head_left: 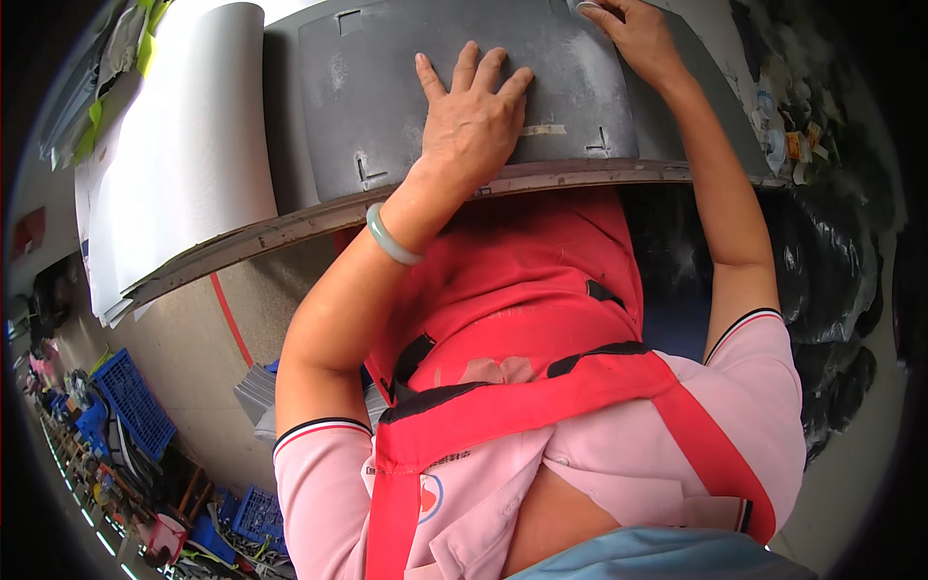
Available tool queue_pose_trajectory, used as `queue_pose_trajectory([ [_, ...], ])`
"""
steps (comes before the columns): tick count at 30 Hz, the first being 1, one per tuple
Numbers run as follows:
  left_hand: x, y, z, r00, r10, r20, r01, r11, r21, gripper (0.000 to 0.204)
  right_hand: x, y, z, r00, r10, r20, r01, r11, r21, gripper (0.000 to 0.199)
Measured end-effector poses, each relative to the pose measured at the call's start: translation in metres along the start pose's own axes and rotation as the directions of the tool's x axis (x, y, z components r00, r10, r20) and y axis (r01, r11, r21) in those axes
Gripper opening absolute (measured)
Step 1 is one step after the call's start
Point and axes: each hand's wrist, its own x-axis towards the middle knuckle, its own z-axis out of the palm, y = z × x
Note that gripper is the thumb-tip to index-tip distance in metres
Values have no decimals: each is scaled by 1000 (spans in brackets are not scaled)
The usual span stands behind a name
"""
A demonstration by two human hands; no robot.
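grey moulded panel (387, 87): lies flat on the workbench (242, 246), its near edge just behind the bench's worn front lip. dull, scuffed surface with pale rubbed patches, small cut marks shaped like corners and crosses, and a strip of tan tape (543, 130) near the front edge.
left hand (474, 121): palm down, fingers spread wide, pressed flat on the panel; holds nothing. green bangle (390, 239) on the wrist.
right hand (638, 39): at the panel's far right corner, fingertips pinched on a small pale object (583, 6) at the frame's top; what it is cannot be told.
white sheets (184, 145): stacked left of the panel, touching it, overhanging the bench edge.
open room: bare floor with a red line (230, 317) under the left end; blue crates (135, 401) well apart, lower left. black bags (831, 280) crowd the right side.
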Motion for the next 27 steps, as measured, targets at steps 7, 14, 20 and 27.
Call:
queue_pose_trajectory([
  [7, 2, 0, -5, 999, -32, 34, 33, 999, -9, 36, 48, 17, 22, 969, -246, 23, 247, 964, -100, 21],
  [14, 2, 0, -3, 999, -39, 13, 40, 999, -29, 35, 54, 19, 20, 949, -312, 39, 309, 907, -286, 21],
  [20, 1, -1, -3, 999, -44, 8, 44, 999, -21, 35, 41, 13, 12, 984, -137, 112, 12, 685, 728, 13],
  [27, 1, -2, 0, 999, -44, -14, 44, 999, -6, 35, 63, -2, 13, 966, 143, 214, -140, 990, -29, 12],
])
